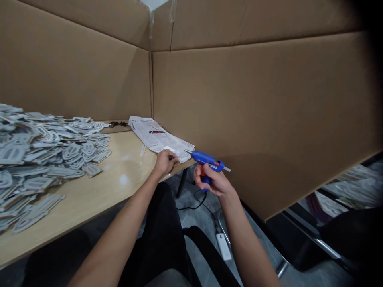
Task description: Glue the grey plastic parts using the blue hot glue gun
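Note:
A blue glue gun [203, 158] with an orange trigger is in my right hand [213, 179], whose fingers wrap round its handle. Its metal tip points left, over the corner of a printed paper sheet [158, 140], and a pale glue stick sticks out at the back. At the table's edge, my left hand [166, 161] rests by the near side of the sheet with its fingers pinched together. A small white piece shows beside those fingers, but what they grip is too small to make out. A red object [156, 132] and clear sticks [144, 146] lie on or beside the paper.
Many grey-white flat cut-outs [72, 151] are heaped on the left of the wooden table [124, 159]. Cardboard walls [239, 99] stand behind and to the right. Dark strands [118, 124] lie near the corner. A cable [193, 207] and a white power strip [223, 246] are below.

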`<state>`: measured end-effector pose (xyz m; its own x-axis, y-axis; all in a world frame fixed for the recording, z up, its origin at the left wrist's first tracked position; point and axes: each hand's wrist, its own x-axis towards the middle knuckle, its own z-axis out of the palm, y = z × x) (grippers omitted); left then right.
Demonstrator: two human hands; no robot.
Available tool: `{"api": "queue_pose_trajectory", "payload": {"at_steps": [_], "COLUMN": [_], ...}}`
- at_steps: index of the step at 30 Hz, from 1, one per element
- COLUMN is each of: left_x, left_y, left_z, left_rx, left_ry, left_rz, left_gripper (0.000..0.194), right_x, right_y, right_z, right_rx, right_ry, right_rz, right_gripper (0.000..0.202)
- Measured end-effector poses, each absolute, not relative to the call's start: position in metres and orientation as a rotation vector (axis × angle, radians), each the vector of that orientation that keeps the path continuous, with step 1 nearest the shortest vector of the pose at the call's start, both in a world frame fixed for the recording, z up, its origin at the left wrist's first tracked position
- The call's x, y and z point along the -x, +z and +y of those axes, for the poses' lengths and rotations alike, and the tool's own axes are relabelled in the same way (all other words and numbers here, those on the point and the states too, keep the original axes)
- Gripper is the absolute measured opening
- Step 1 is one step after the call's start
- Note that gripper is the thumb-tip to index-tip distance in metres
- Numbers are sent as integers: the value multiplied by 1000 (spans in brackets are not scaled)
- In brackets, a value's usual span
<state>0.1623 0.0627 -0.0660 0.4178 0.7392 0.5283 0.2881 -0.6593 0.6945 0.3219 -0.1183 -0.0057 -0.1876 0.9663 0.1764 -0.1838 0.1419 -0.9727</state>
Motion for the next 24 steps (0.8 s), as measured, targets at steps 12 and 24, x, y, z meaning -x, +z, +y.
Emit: {"api": "queue_pose_trajectory", "payload": {"at_steps": [12,24], "left_x": [-156,-141], "left_y": [-58,-60], "left_z": [49,42], "left_rx": [-2288,-2302], "left_ry": [1110,1087], "left_rz": [736,717], "left_gripper": [16,14], "right_x": [-346,-327], "right_y": [-43,-58], "right_z": [-107,-109], "right_rx": [1516,1859], "right_ry": [439,217], "right_rz": [-1714,-2069], "right_gripper": [36,11]}}
